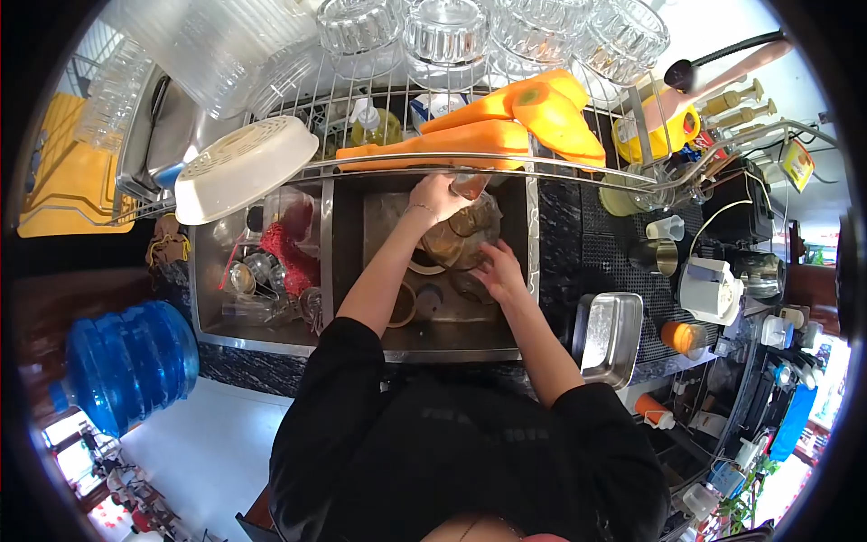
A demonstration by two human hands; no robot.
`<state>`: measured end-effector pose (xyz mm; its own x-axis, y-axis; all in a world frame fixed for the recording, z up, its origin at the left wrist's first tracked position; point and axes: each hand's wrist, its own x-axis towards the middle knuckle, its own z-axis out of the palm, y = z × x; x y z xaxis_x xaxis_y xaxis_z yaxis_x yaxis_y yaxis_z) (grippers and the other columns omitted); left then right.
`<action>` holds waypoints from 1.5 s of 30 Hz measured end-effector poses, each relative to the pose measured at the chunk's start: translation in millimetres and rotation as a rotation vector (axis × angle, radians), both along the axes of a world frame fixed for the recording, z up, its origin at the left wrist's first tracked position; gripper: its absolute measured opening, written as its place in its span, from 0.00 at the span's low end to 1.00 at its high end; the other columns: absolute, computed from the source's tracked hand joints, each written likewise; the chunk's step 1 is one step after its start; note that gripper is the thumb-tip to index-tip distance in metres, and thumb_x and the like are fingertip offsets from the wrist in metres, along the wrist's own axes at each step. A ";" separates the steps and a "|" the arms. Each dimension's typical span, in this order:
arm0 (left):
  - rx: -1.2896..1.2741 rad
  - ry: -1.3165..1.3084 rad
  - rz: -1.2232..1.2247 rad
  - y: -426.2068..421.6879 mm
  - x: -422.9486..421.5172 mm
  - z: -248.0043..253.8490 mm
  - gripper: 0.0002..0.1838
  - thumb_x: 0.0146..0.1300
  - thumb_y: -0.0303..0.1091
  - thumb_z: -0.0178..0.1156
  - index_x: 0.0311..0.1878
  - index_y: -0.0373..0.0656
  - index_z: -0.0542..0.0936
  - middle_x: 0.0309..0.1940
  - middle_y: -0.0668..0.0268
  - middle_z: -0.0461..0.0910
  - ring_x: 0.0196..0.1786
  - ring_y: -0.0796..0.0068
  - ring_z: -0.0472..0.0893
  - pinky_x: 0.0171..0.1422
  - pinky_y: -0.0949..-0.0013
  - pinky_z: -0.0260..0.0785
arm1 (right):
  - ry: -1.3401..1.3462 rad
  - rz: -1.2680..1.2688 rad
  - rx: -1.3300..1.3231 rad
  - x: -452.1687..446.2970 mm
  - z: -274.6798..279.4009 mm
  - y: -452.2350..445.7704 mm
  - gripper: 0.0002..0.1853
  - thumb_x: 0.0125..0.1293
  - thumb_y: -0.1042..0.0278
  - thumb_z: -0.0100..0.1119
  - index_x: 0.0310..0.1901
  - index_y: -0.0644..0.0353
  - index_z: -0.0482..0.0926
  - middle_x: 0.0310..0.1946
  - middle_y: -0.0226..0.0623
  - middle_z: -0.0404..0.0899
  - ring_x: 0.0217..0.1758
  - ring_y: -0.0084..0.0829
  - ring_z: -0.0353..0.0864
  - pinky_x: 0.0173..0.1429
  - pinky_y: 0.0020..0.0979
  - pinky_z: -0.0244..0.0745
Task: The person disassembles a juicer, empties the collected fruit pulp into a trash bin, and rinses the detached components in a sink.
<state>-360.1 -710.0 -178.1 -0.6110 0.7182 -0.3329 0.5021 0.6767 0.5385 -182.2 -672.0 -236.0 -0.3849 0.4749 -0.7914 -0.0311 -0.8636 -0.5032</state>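
My left hand [433,197] reaches into the right basin of a metal sink [361,355], its fingers closed round a small item with a reddish-brown part [470,185] that I cannot make out. Lower and to the right, my right hand [499,271] has its fingers apart beside several clear glass dishes [465,230]. Those dishes sit stacked between my hands. Round items, partly hidden by my left forearm, lie on the basin floor.
Orange rubber gloves [479,135] lie on the wire rack [316,167] above the sink, near glass jars and a white colander [244,172]. The left basin holds glassware and a red cloth [293,248]. A metal tray [610,339] stands at right.
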 end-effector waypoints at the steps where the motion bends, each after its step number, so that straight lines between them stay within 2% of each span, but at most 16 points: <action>1: -0.008 0.001 0.000 -4.5 -1.4 2.3 0.25 0.51 0.50 0.62 0.47 0.41 0.79 0.40 0.62 0.82 0.42 0.62 0.78 0.47 0.67 0.70 | -0.006 0.071 0.061 -0.4 -1.9 3.0 0.22 0.58 0.76 0.55 0.56 0.62 0.67 0.41 0.42 0.72 0.44 0.34 0.74 0.45 0.37 0.74; 3: 0.029 0.037 -0.017 -14.7 -6.7 6.2 0.25 0.49 0.50 0.63 0.46 0.41 0.79 0.39 0.61 0.82 0.40 0.61 0.78 0.46 0.66 0.70 | -0.007 0.150 0.118 -8.7 -34.9 20.5 0.22 0.59 0.76 0.54 0.57 0.62 0.67 0.45 0.43 0.72 0.47 0.34 0.72 0.47 0.35 0.72; 5: 0.070 0.076 -0.032 -24.9 -13.6 9.5 0.26 0.47 0.50 0.64 0.45 0.41 0.80 0.37 0.60 0.82 0.39 0.59 0.79 0.45 0.66 0.71 | 0.026 0.269 0.739 -30.5 -95.0 37.4 0.23 0.58 0.75 0.54 0.57 0.60 0.68 0.48 0.43 0.72 0.46 0.35 0.74 0.48 0.28 0.71; 8: 0.258 0.195 0.054 -49.6 -20.7 -2.0 0.24 0.46 0.47 0.66 0.44 0.41 0.81 0.37 0.60 0.82 0.37 0.61 0.79 0.44 0.67 0.70 | 0.289 0.368 0.925 -66.6 -38.6 47.5 0.22 0.57 0.73 0.55 0.55 0.61 0.69 0.47 0.42 0.75 0.45 0.30 0.75 0.50 0.22 0.68; 10: 0.443 0.303 0.135 -61.7 -22.2 -13.5 0.23 0.45 0.44 0.67 0.43 0.41 0.81 0.36 0.61 0.82 0.36 0.62 0.79 0.43 0.68 0.70 | 0.025 0.758 1.179 -84.1 -5.4 44.0 0.17 0.56 0.67 0.60 0.47 0.64 0.75 0.39 0.38 0.78 0.40 0.25 0.75 0.48 0.22 0.69; 15: 0.674 0.025 0.079 -72.0 -34.9 -21.5 0.22 0.44 0.36 0.68 0.45 0.40 0.81 0.38 0.61 0.81 0.36 0.66 0.78 0.42 0.71 0.69 | 0.385 0.897 1.060 -112.5 -19.1 68.3 0.17 0.53 0.61 0.65 0.38 0.66 0.78 0.34 0.35 0.79 0.36 0.21 0.74 0.46 0.22 0.68; 17: 0.660 -0.060 0.035 -66.1 -37.6 -35.3 0.24 0.44 0.41 0.68 0.47 0.44 0.81 0.37 0.62 0.80 0.35 0.67 0.78 0.40 0.71 0.70 | 0.007 1.189 0.777 -102.1 30.8 80.8 0.20 0.49 0.56 0.70 0.33 0.66 0.79 0.31 0.32 0.78 0.32 0.20 0.72 0.39 0.21 0.69; 23: 0.567 -0.287 -0.214 -6.7 -14.7 -62.2 0.16 0.49 0.30 0.64 0.43 0.38 0.80 0.37 0.65 0.82 0.36 0.71 0.78 0.45 0.73 0.69 | 0.016 0.830 0.699 -51.1 8.1 91.3 0.17 0.51 0.63 0.67 0.39 0.63 0.77 0.30 0.31 0.77 0.28 0.19 0.71 0.31 0.18 0.66; 25: 0.804 -0.544 -0.138 25.0 -4.9 -130.3 0.14 0.52 0.28 0.61 0.44 0.37 0.78 0.36 0.67 0.82 0.36 0.71 0.79 0.46 0.73 0.70 | -0.268 0.570 0.598 -32.4 1.4 89.0 0.17 0.51 0.67 0.64 0.43 0.62 0.76 0.33 0.36 0.78 0.30 0.23 0.75 0.33 0.17 0.68; 30: 0.972 -0.942 0.138 39.4 -12.8 -167.0 0.15 0.56 0.29 0.58 0.47 0.36 0.76 0.35 0.69 0.82 0.34 0.74 0.78 0.45 0.74 0.70 | -0.183 0.252 0.706 -12.4 -2.5 54.0 0.18 0.52 0.72 0.60 0.47 0.62 0.75 0.36 0.40 0.78 0.31 0.29 0.77 0.37 0.21 0.70; 33: 0.794 -0.490 0.148 0.0 -3.2 -118.5 0.12 0.57 0.31 0.58 0.44 0.36 0.78 0.34 0.68 0.82 0.34 0.76 0.78 0.43 0.74 0.71 | -0.221 0.374 0.906 -19.1 3.5 44.1 0.19 0.51 0.73 0.59 0.48 0.62 0.74 0.37 0.39 0.78 0.32 0.31 0.78 0.38 0.23 0.71; 35: 0.931 -0.110 0.336 -38.4 7.8 -96.0 0.10 0.57 0.32 0.58 0.40 0.37 0.79 0.32 0.67 0.82 0.33 0.75 0.78 0.40 0.73 0.70 | -0.255 0.488 1.120 -29.3 12.6 42.4 0.20 0.51 0.74 0.59 0.49 0.62 0.74 0.39 0.39 0.78 0.34 0.32 0.79 0.39 0.26 0.72; 38: 0.319 0.010 0.536 -117.1 14.8 -128.4 0.13 0.56 0.37 0.57 0.41 0.42 0.80 0.36 0.61 0.82 0.36 0.61 0.80 0.41 0.65 0.71 | -0.417 0.700 1.148 -51.3 31.0 45.1 0.24 0.51 0.76 0.58 0.53 0.60 0.73 0.41 0.36 0.79 0.39 0.33 0.79 0.44 0.28 0.72; 40: -0.161 -0.015 0.360 -161.4 20.4 -157.1 0.16 0.54 0.36 0.54 0.47 0.46 0.78 0.39 0.59 0.80 0.40 0.54 0.79 0.47 0.61 0.72 | -0.418 0.961 1.138 -68.0 43.8 41.3 0.25 0.50 0.79 0.58 0.53 0.58 0.73 0.41 0.34 0.79 0.41 0.30 0.77 0.45 0.25 0.71; 42: -0.421 -0.074 0.197 -194.7 31.1 -200.5 0.20 0.52 0.34 0.54 0.51 0.48 0.76 0.43 0.59 0.79 0.45 0.54 0.77 0.51 0.59 0.71 | -0.277 0.913 1.188 -77.6 34.9 36.0 0.24 0.49 0.79 0.58 0.52 0.58 0.74 0.39 0.34 0.80 0.39 0.31 0.78 0.44 0.26 0.71; 45: -0.324 -0.281 0.206 -224.6 40.9 -239.3 0.23 0.52 0.32 0.55 0.54 0.49 0.74 0.48 0.59 0.77 0.49 0.57 0.76 0.52 0.61 0.70 | 0.112 0.719 1.342 -86.7 16.1 33.7 0.23 0.45 0.79 0.58 0.49 0.56 0.74 0.32 0.35 0.80 0.35 0.34 0.79 0.41 0.29 0.72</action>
<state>-319.2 -934.7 -417.4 -0.5837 0.4240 -0.6925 0.2051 0.9022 0.3795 -268.9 -638.4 -219.9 -0.8668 0.4873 0.1058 0.0926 0.3657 -0.9261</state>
